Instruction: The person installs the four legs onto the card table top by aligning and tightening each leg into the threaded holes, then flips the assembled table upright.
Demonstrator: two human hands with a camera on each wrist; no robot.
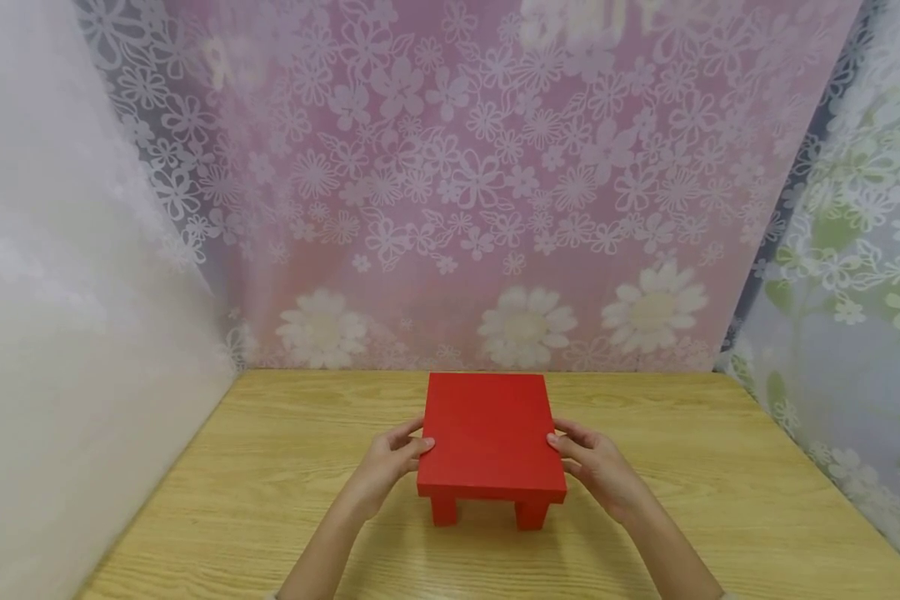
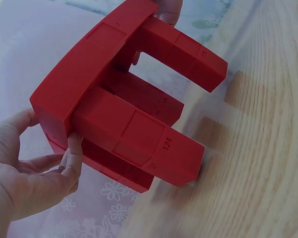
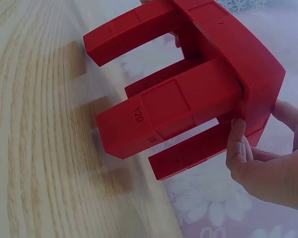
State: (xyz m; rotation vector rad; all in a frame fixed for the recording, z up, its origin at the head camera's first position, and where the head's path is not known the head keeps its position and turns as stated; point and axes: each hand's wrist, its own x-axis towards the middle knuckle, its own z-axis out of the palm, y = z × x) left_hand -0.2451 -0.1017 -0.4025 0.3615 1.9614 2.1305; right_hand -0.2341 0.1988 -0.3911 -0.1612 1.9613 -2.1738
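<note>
A small red table with a square top (image 1: 487,429) and several thick block legs (image 1: 531,513) is upright between the two hands. My left hand (image 1: 381,468) holds its left edge, the thumb on top and the fingers beneath the rim. On the opposite edge, my right hand (image 1: 602,472) grips the same way. Raised numbers mark the legs: one leg (image 2: 139,136) in the left wrist view reads 124, and another leg (image 3: 166,106) in the right wrist view reads 120. The leg ends are close over the wooden tabletop.
The wood-grain tabletop (image 1: 270,500) spreads out under the red table. Behind it hangs a pink flowered curtain (image 1: 450,208). A pale plain sheet (image 1: 82,292) borders the left side, and a flowered sheet (image 1: 855,292) the right.
</note>
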